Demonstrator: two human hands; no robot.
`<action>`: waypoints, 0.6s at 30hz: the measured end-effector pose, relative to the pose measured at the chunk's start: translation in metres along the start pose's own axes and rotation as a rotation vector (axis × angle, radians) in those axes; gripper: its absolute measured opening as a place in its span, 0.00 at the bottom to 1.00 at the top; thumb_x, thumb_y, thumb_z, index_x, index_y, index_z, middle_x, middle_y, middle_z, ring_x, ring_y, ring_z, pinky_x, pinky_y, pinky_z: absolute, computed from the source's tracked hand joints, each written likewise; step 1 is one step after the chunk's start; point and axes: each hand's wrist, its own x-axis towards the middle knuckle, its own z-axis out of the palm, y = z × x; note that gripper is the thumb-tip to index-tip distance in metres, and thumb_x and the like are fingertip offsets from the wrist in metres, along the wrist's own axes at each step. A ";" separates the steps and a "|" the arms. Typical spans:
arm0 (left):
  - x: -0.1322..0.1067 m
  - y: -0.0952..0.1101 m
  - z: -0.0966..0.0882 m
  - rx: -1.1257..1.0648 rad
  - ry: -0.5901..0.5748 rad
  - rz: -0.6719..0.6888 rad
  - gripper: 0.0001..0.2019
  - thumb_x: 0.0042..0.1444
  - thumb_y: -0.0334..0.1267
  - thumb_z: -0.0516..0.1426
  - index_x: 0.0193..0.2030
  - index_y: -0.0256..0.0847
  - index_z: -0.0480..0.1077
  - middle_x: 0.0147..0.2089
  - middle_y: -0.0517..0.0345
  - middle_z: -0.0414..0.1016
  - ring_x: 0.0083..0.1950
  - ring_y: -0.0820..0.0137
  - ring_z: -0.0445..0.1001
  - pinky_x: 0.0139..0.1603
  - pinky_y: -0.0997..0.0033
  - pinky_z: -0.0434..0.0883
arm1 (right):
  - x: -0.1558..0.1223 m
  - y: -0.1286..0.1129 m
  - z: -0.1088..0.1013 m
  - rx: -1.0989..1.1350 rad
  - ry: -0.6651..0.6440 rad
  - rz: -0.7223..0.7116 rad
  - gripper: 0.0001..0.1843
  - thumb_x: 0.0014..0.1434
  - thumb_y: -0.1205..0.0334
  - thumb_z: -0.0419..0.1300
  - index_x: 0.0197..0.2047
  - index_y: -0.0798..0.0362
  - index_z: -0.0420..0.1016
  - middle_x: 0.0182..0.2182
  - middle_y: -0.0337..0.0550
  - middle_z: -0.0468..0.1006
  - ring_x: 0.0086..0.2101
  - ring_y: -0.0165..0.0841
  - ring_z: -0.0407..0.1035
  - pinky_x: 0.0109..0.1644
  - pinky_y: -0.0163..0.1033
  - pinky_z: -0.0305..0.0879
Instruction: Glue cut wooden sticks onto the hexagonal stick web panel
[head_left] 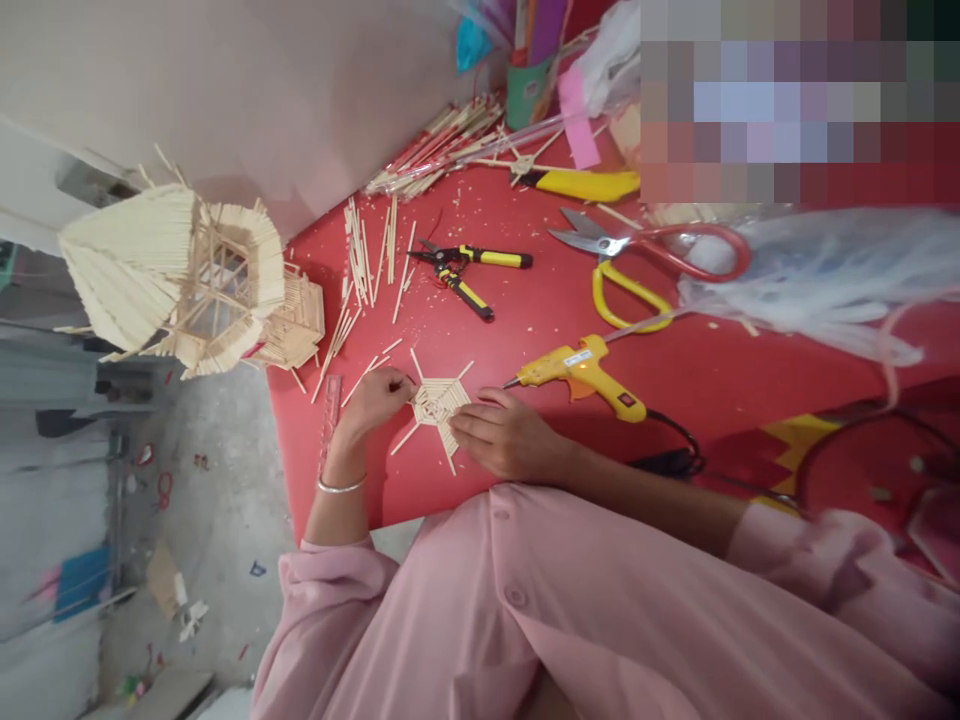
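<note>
A flat, web-shaped piece made of thin wooden sticks [438, 393] lies on the red table in front of me, its spokes reaching out past the filled middle. At its left edge my left hand [382, 398] is closed in a pinch; whatever lies between the fingertips is too small to make out. The fingers of my right hand [502, 437] hold the web's right side from the right. Just beyond that hand lies a yellow glue gun [574, 372], its nozzle pointing toward the web. A clear ruler [330, 420] is beside my left wrist.
Loose sticks [360, 255] and yellow-black pliers [465, 270] lie farther back. Red-handled scissors [660, 245] and a yellow cutter [585, 185] are at the right. A model house of sticks [225, 285] stands at the left edge. A plastic bag [817, 275] lies far right.
</note>
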 end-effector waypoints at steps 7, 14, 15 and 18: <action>-0.002 0.001 0.000 -0.001 0.008 -0.008 0.09 0.52 0.37 0.56 0.24 0.40 0.73 0.28 0.59 0.76 0.35 0.69 0.75 0.39 0.70 0.70 | 0.000 0.001 0.003 -0.005 0.081 -0.037 0.15 0.70 0.70 0.51 0.43 0.52 0.80 0.43 0.46 0.81 0.44 0.34 0.71 0.58 0.53 0.62; -0.001 0.005 -0.003 0.007 -0.013 -0.008 0.08 0.52 0.37 0.57 0.25 0.39 0.75 0.31 0.58 0.79 0.36 0.69 0.76 0.41 0.71 0.71 | 0.000 0.001 0.001 -0.027 0.052 -0.043 0.16 0.70 0.71 0.49 0.44 0.52 0.79 0.43 0.45 0.82 0.43 0.34 0.70 0.57 0.52 0.62; -0.001 0.005 -0.003 0.009 -0.014 -0.009 0.09 0.52 0.37 0.57 0.25 0.39 0.75 0.32 0.58 0.79 0.36 0.69 0.76 0.40 0.71 0.71 | 0.000 0.001 0.000 -0.022 0.048 -0.042 0.16 0.70 0.71 0.49 0.44 0.52 0.79 0.42 0.45 0.82 0.43 0.34 0.70 0.57 0.52 0.62; 0.000 0.003 -0.002 0.004 -0.016 -0.017 0.09 0.53 0.37 0.57 0.25 0.38 0.76 0.32 0.57 0.79 0.36 0.69 0.76 0.40 0.71 0.71 | 0.001 0.001 -0.001 -0.007 0.036 -0.037 0.17 0.70 0.71 0.49 0.45 0.51 0.80 0.43 0.46 0.82 0.43 0.35 0.71 0.56 0.52 0.62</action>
